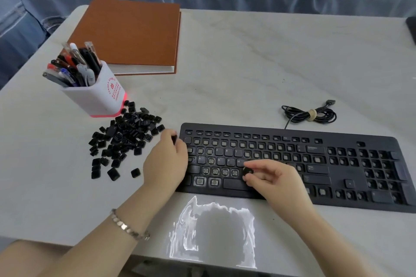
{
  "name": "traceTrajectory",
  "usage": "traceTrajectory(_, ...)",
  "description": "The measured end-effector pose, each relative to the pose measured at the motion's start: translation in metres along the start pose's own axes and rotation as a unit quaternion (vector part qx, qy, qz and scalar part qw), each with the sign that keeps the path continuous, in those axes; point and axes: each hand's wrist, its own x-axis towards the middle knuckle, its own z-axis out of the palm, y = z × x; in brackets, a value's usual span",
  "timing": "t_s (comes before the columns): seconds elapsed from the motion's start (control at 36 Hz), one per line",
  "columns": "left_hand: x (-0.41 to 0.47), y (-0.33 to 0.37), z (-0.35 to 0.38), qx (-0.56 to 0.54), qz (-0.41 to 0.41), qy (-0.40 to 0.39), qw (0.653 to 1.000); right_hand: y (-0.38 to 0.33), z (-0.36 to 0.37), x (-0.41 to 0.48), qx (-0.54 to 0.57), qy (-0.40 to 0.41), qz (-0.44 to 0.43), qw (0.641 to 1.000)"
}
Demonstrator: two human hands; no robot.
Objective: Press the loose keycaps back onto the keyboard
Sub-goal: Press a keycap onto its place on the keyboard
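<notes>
Your right hand [273,179] pinches a keycap [248,172] over the keyboard's [292,159] lower letter rows, near the table's [247,69] front edge. Your left hand [166,164], at the keyboard's left end, curls round a second keycap [173,139], just beside the loose pile [126,137] lying toward the table's left edge.

Brown notebook [128,33] behind white pen cup [94,94]; coiled cable [310,114]; grey table [247,63].

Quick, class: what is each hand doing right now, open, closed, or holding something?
Left hand: pinches a small keycap at the keyboard's left edge.
Right hand: pinches a second keycap over the letter rows.
</notes>
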Motion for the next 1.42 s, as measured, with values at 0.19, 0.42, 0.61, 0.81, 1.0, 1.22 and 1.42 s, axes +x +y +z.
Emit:
traceTrajectory(0.19, -0.023, 0.002, 0.007, -0.109, 0.107, -0.004, 0.988, 0.003, -0.007, -0.002, 0.022, 0.010, 0.017, 1.000)
traceTrajectory(0.42, -0.035, 0.009, 0.013, -0.162, 0.173, -0.008, 0.972, -0.002, -0.013, -0.005, 0.041, 0.031, -0.014, 0.999)
traceTrajectory(0.61, -0.038, 0.008, 0.017, -0.220, 0.128, -0.066, 0.965, -0.013, -0.012, -0.013, 0.101, 0.042, -0.045, 0.993)
traceTrajectory(0.81, -0.041, 0.009, 0.018, -0.259, 0.091, -0.053, 0.960, -0.023, -0.010, -0.021, 0.095, 0.032, -0.142, 0.985)
traceTrajectory(1.0, -0.044, 0.010, 0.019, -0.244, 0.104, -0.035, 0.964, -0.025, -0.012, -0.025, 0.054, 0.017, -0.211, 0.976)
traceTrajectory(1.22, -0.045, 0.010, 0.019, -0.259, 0.097, -0.030, 0.961, -0.023, -0.011, -0.025, 0.047, 0.021, -0.211, 0.976)
traceTrajectory(1.42, -0.049, 0.012, 0.019, -0.264, 0.080, -0.033, 0.961, -0.014, -0.012, -0.023, 0.093, 0.003, -0.105, 0.990)
